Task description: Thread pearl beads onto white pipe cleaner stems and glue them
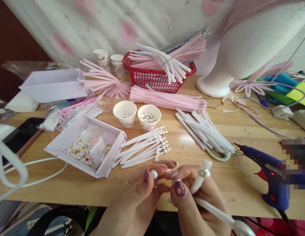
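Note:
A round white pearl bead (pixel 154 174) sits at the thumb and fingertips of my left hand (pixel 140 193), which is pinched closed on it. Beside it, my right hand (pixel 194 196) is closed around a white pipe cleaner (pixel 212 209) whose lower end carries a big pearl near the frame's bottom edge. A bent fuzzy end with a pearl (pixel 204 172) on it sticks up over the right fingers; whether it is the same stem I cannot tell. The two hands' fingertips meet around a small pale tip. Just beyond lie several white pipe cleaners tipped with pearls (pixel 142 147).
Two paper cups (pixel 149 117) of beads stand behind. On the left is a white box (pixel 89 147) of small beads. A blue glue gun (pixel 265 173) and loose white pipe cleaners (pixel 206 131) are on the right. A red basket (pixel 157 80) and foam mannequin head (pixel 250 46) stand at the back.

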Demonstrator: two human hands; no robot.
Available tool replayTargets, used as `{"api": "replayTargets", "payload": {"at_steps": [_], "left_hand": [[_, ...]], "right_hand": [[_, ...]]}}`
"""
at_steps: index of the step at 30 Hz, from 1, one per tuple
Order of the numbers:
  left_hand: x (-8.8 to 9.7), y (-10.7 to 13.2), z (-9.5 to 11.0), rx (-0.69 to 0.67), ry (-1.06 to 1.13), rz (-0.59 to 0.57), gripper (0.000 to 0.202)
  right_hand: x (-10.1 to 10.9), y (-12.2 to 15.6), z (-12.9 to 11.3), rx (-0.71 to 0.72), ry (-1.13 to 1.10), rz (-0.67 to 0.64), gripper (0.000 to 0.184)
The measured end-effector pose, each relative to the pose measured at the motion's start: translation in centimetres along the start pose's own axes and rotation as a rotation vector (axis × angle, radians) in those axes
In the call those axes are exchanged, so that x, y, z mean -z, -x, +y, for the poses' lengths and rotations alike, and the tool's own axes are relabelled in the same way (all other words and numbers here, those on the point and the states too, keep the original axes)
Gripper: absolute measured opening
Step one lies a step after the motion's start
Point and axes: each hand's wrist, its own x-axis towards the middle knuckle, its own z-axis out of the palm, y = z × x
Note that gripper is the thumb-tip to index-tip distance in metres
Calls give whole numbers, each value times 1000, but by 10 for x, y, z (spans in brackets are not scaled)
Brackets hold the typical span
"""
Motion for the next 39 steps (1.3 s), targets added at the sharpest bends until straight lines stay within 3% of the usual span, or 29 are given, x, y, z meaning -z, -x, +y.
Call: {"api": "replayTargets", "payload": {"at_steps": [5, 10, 12, 16, 21, 24, 26, 29, 32, 35, 39], "left_hand": [[2, -1, -8, -134, -49, 89, 16], [9, -11, -21, -403, -212, 215, 18], [6, -14, -25, -450, -199, 260, 20], [-2, -17, -26, -329, -55, 254, 25], [3, -22, -22, -228, 140, 244, 32], [10, -22, -16, -180, 165, 227, 31], [10, -20, -12, -149, 146, 214, 29], [7, -20, -6, -133, 117, 222, 31], [5, -20, -5, -130, 116, 223, 30], [9, -19, -4, -130, 75, 109, 20], [15, -14, -1, -148, -83, -46, 17]], "right_hand": [[-2, -3, 3, 66, 110, -68, 21], [-18, 3, 14, 137, 92, 17, 17], [-21, 3, 20, 202, 101, 57, 20], [-7, -9, 27, 308, 164, 94, 28], [34, -39, 18, 121, 281, 239, 56], [49, -52, 12, 123, 497, 319, 35], [53, -55, 11, 149, 514, 314, 41], [50, -48, 11, 135, 351, 261, 36], [41, -31, 9, 14, 128, 88, 38], [31, -14, 2, -196, 5, -165, 40], [25, -6, -7, -166, 110, -426, 45]]}}
